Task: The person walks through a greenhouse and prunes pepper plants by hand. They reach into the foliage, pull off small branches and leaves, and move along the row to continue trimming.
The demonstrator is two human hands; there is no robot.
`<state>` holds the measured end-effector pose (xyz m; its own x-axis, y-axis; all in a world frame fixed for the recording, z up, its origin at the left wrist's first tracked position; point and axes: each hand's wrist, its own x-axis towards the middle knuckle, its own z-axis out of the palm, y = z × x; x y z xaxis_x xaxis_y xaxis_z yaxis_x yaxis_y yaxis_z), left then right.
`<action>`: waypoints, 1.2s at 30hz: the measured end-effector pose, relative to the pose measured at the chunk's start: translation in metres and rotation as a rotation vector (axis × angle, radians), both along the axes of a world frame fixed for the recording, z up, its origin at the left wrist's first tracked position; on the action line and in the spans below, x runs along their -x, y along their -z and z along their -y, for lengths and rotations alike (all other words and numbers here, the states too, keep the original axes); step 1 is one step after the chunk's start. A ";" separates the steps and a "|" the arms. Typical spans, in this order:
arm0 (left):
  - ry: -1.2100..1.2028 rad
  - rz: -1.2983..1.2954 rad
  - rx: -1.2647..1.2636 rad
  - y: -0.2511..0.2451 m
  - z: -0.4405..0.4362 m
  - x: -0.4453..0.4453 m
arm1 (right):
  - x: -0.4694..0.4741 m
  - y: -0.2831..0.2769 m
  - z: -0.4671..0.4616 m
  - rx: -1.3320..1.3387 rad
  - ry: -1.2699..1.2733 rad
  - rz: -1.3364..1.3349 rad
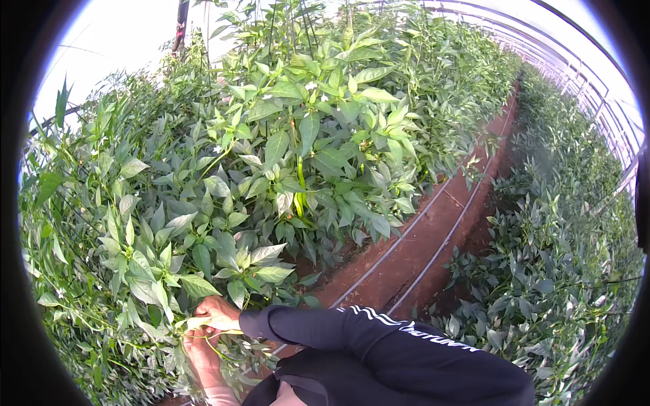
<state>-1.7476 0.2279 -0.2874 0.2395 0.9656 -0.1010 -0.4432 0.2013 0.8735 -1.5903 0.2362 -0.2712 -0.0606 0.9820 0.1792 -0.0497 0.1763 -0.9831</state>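
Observation:
Both hands meet among the pepper plants at the lower left. My right hand (218,313), at the end of a dark sleeve, has its fingers closed around a pale yellow-green leaf or pepper (199,323); leaves blur which it is. Just below, my left hand (202,350) touches a thin green stem (212,346) at the same spot, its fingertips partly hidden, so its hold cannot be told. Long green chili peppers (300,190) hang on a pepper plant (330,157) with small white flowers, farther up in view.
Dense pepper rows stand on both sides of a red soil path (406,254). Two thin grey pipes or hoses (442,243) run along it. Curved greenhouse hoops (584,40) arch overhead at the right. Upright strings (307,25) rise among the plants, and a dark post (181,25) stands at the upper left.

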 end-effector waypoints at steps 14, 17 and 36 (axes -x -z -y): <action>0.108 -0.085 0.072 -0.001 -0.027 -0.003 | -0.001 -0.014 -0.010 0.332 -0.243 -0.128; 0.028 -0.069 0.000 -0.005 -0.028 -0.002 | -0.005 -0.016 -0.019 -0.351 -0.002 0.506; -0.029 -0.404 -0.015 -0.039 0.009 -0.031 | -0.061 0.087 0.059 0.654 -0.368 -0.371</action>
<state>-1.7170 0.2185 -0.2483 0.1557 0.9736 -0.1669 -0.0690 0.1793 0.9814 -1.5294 0.1775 -0.3583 -0.4472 0.8238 -0.3484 -0.3334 -0.5150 -0.7897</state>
